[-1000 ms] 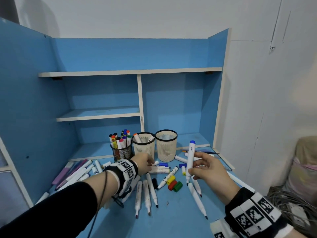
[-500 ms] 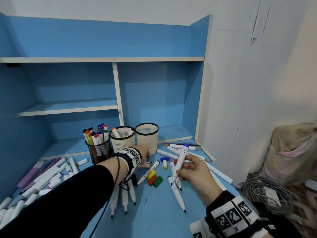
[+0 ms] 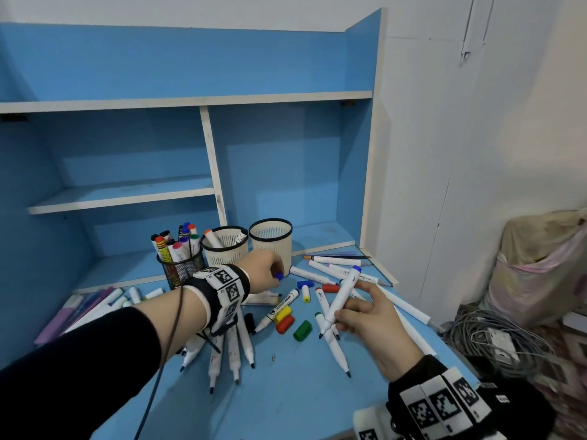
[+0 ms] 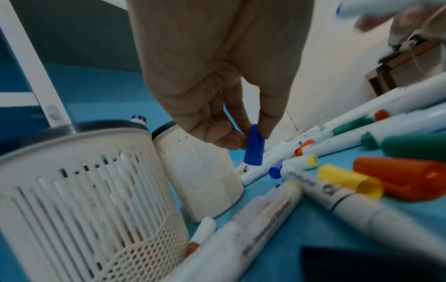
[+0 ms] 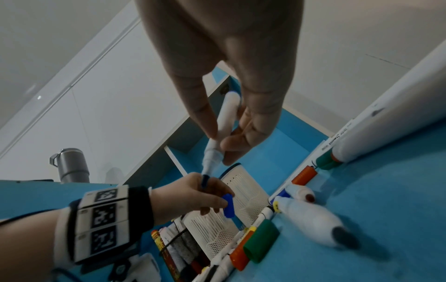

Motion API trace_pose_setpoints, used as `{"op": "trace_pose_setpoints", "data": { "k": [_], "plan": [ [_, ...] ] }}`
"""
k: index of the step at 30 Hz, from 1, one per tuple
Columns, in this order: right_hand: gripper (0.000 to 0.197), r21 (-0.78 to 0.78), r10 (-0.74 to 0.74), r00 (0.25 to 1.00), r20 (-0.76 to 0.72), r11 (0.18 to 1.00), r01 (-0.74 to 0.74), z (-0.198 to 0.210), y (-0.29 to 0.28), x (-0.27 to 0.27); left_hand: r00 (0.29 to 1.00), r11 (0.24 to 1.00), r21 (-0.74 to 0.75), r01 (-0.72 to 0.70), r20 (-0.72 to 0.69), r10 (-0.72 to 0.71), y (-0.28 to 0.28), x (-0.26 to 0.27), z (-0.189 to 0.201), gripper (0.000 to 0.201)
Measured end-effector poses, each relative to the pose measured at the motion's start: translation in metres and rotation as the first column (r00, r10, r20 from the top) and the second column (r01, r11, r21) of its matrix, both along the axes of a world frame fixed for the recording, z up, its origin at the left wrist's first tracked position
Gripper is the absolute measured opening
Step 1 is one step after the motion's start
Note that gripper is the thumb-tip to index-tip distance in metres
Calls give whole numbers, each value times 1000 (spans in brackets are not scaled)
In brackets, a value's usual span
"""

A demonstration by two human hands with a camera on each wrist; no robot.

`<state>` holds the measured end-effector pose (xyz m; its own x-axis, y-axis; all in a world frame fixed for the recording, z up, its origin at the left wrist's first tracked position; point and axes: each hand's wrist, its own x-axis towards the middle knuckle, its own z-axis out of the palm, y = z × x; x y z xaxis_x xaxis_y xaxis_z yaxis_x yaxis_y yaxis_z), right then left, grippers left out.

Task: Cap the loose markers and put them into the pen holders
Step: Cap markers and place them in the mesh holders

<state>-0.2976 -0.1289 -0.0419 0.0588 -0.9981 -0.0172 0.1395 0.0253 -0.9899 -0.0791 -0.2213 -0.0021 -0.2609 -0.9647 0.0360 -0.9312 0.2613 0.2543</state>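
Note:
My left hand [image 3: 268, 271] pinches a small blue cap [image 4: 253, 145] between thumb and fingers, just in front of the two white mesh holders [image 3: 225, 249]. The same blue cap [image 3: 279, 276] shows at my fingertips in the head view. My right hand [image 3: 359, 315] grips an uncapped white marker [image 3: 342, 295] with a blue end, tilted, its dark tip pointing down and left. In the right wrist view that marker [image 5: 222, 129] points toward the left hand [image 5: 193, 194]. Several uncapped markers [image 3: 233, 347] and loose caps [image 3: 302, 330] lie on the blue desk.
A black mesh holder [image 3: 179, 265] full of capped markers stands left of the white ones; the right white holder [image 3: 271, 242] looks empty. Purple and white pens [image 3: 82, 309] lie at the left. Blue shelving rises behind. A cable bundle [image 3: 495, 338] sits right of the desk edge.
My left hand has lifted the blue cap off the desk in front of the holders. My right hand has tilted its marker and lowered it. The camera view has turned to the right.

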Motion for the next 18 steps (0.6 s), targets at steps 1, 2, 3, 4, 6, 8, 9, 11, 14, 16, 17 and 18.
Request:
{"op": "trace_pose_setpoints", "data": {
  "k": [1, 2, 3, 4, 6, 8, 9, 11, 14, 16, 17, 18],
  "plan": [
    [61, -2, -12, 1000, 24, 1000, 12, 0, 1, 1, 999, 1000, -22, 0, -48, -1, 7, -1, 2, 17],
    [68, -7, -22, 998, 56, 1000, 23, 2, 3, 2, 995, 999, -33, -4, -97, 1, 16, -1, 5, 15],
    [75, -18, -30, 996, 89, 999, 32, 4, 5, 4, 988, 1000, -25, -6, -152, 3, 24, -1, 8, 13],
    [81, -35, -35, 992, 121, 999, 40, 6, 7, 5, 978, 1000, 1, 2, -211, -1, 33, -1, 11, 15],
    [86, -61, -41, 983, 181, 997, 53, 12, 11, 8, 951, 996, 79, 46, -307, -19, 50, 1, 16, 24],
    [83, -72, -41, 973, 228, 996, 59, 16, 14, 13, 929, 986, 140, 92, -368, -34, 68, 6, 22, 24],
    [81, -75, -41, 968, 247, 995, 61, 18, 16, 17, 919, 982, 158, 107, -391, -37, 76, 8, 25, 22],
    [76, -72, -52, 955, 293, 995, 76, 20, 20, 24, 896, 978, 170, 120, -444, -33, 91, 13, 31, 21],
    [73, -59, -75, 925, 371, 993, 105, 20, 24, 35, 829, 984, 161, 75, -559, 29, 112, 19, 36, 20],
    [71, -55, -85, 900, 427, 991, 120, 20, 28, 42, 777, 987, 156, 27, -625, 78, 124, 22, 37, 21],
    [70, -58, -85, 889, 450, 991, 123, 20, 31, 45, 754, 989, 150, 8, -650, 92, 129, 24, 37, 21],
    [69, -65, -78, 881, 467, 990, 122, 20, 33, 48, 735, 990, 141, -7, -670, 101, 135, 24, 38, 20]
  ]
}}
